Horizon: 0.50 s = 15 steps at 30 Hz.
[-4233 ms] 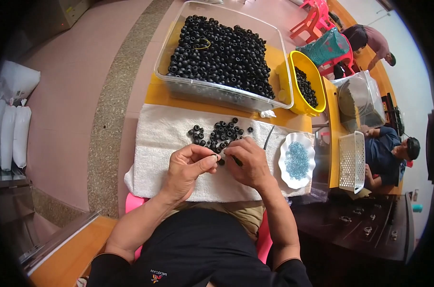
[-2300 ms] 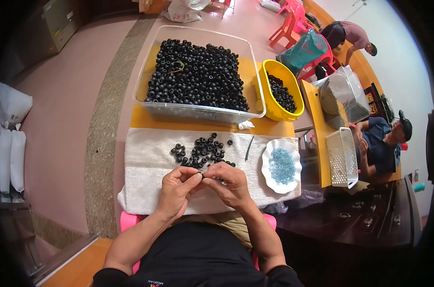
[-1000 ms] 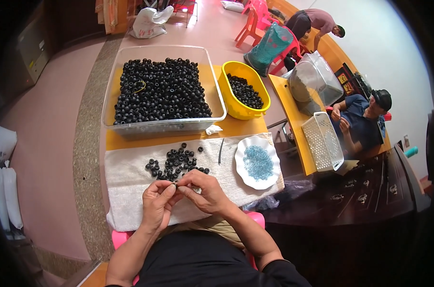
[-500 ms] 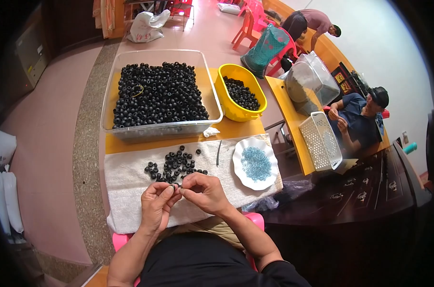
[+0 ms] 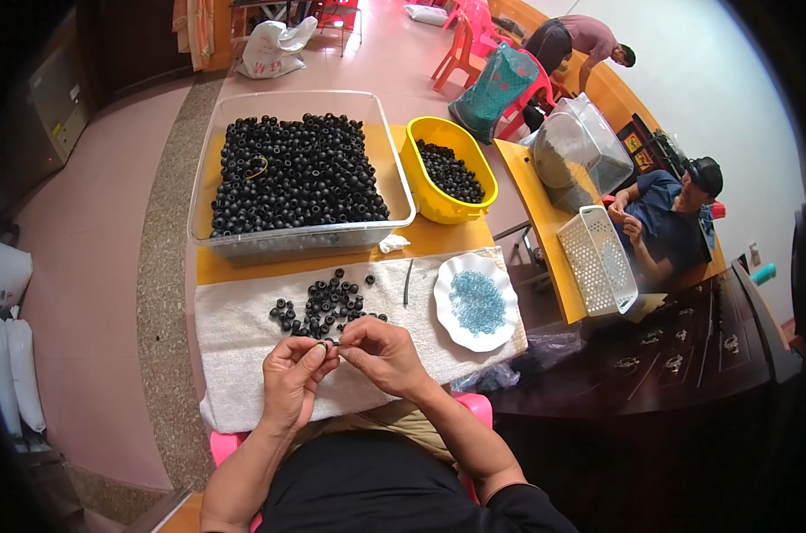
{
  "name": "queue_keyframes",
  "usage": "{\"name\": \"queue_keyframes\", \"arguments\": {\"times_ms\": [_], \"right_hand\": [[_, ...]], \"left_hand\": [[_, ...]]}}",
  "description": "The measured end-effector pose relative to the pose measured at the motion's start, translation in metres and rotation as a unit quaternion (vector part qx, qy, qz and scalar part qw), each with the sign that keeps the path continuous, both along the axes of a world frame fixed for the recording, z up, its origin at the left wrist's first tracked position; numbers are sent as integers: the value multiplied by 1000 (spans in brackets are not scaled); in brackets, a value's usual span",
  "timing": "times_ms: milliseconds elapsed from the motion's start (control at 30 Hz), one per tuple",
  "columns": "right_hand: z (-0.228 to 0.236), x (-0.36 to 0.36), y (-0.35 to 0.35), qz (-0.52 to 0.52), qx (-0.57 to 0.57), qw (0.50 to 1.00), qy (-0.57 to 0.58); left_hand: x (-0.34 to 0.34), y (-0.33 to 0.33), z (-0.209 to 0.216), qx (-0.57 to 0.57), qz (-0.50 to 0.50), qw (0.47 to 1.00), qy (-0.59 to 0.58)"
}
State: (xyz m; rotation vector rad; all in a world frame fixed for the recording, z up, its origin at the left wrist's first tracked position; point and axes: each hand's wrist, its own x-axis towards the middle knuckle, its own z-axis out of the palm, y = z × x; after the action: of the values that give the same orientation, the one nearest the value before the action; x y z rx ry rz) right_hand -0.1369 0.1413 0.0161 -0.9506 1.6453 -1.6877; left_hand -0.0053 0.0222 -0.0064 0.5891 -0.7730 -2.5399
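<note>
Above the near part of a white cloth, my two hands meet at the fingertips. My left hand pinches a small black bead-like piece, mostly covered by the fingers. My right hand has thumb and forefinger pressed together at that piece; whatever is between them is too small to make out. Just beyond the fingers lies a loose pile of round black beads with holes. To the right, a white scalloped plate holds many tiny clear-blue rings. A thin dark stick rests between pile and plate.
Behind the cloth stand a large clear tub and a yellow basin, both holding black beads. A crumpled white scrap lies by the tub. At right, a person sits at another table with a white perforated basket.
My right fingers have shifted very slightly at the black piece, and the whole view has moved a little. Both hands keep their pinch in the same spot.
</note>
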Motion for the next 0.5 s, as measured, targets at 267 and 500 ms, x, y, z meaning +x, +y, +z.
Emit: {"name": "queue_keyframes", "arguments": {"times_ms": [267,500], "right_hand": [[-13,-7,2,14,-15,999,-49],[-10,-8,3,20,-6,999,-31]], "left_hand": [[-2,-1,1,-21,1,1000,-6],[-1,2,1,-33,-23,999,-6]]}}
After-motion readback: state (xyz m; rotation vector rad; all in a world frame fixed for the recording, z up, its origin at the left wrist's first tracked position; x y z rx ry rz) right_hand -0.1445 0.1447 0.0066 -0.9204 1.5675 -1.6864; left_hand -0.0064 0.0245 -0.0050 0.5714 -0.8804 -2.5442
